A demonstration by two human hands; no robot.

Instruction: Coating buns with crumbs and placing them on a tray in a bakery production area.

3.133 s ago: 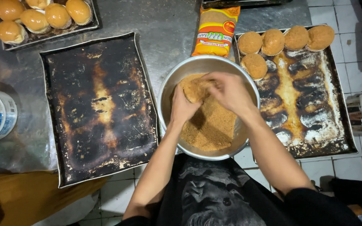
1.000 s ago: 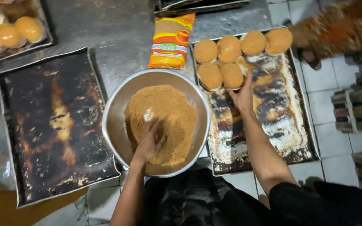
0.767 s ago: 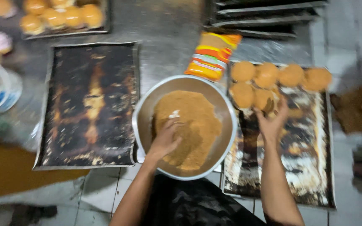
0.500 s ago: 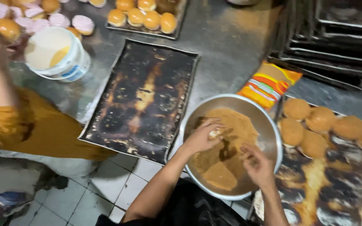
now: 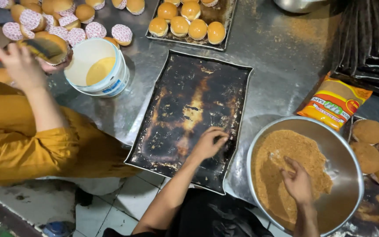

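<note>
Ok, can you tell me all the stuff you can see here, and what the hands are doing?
Metal bowl: one, silver, lower right, holds brown crumbs.
Empty tray: one, black and scorched, middle of the table.
Crumb-coated buns: a few, brown, on a tray at the right edge.
Packet: one, orange and yellow, above the bowl.
Bucket: one, white, holds yellow liquid, upper left.
Glazed buns: several, golden, on a tray at the top.
Buns in paper cups: many, top left.
Stacked trays: dark, top right.
Another person: in a mustard sleeve, left, holding a bun.
Left hand: resting on the empty tray.
Right hand: in the crumbs.
</note>
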